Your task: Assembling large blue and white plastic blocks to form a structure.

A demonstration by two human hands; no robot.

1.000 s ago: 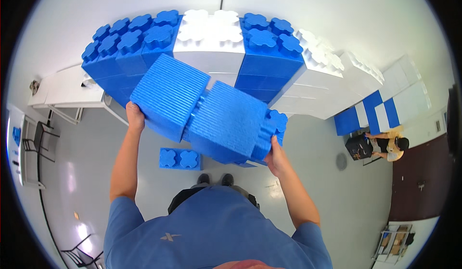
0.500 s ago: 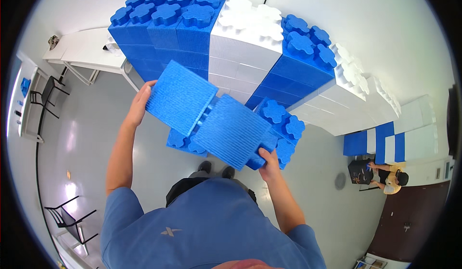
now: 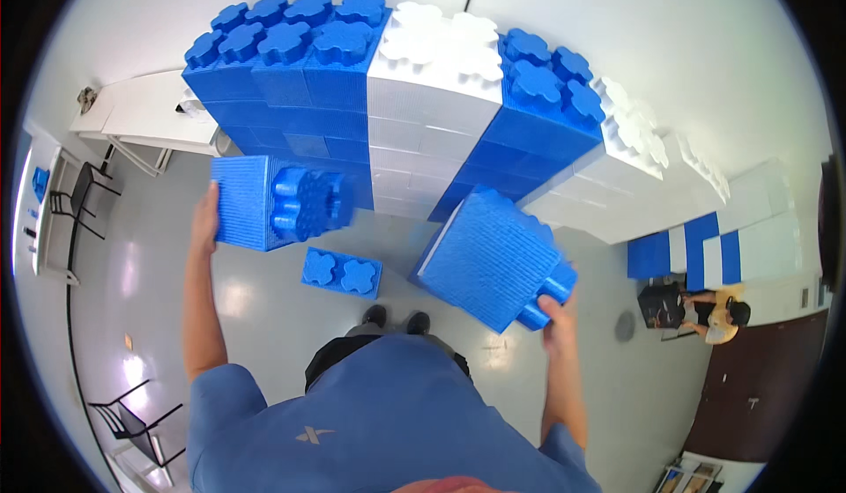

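My left hand (image 3: 205,222) grips the outer side of a large blue toy building block (image 3: 242,202), tipped so its flower-shaped studs point right. On the right, my right hand (image 3: 556,318) has its fingers around a stud of another blue block (image 3: 489,259), whose ribbed flat face is turned up toward me. The two blocks are apart, with a wide gap between them. Below that gap a smaller blue block (image 3: 342,289) lies on the floor, two studs up. Part of what is behind the right block is hidden.
A tall stacked wall of blue blocks (image 3: 339,132) and white blocks (image 3: 432,114) curves across the front. White tables (image 3: 132,110) and black chairs (image 3: 132,422) stand at left. At far right a person (image 3: 724,314) is beside a black box (image 3: 661,306) and more stacked blocks (image 3: 705,246).
The two blue blocks, joined or touching before, have come apart. My left hand moved its block left and turned its studs rightward; my right hand moved its block right. The floor block now shows fully.
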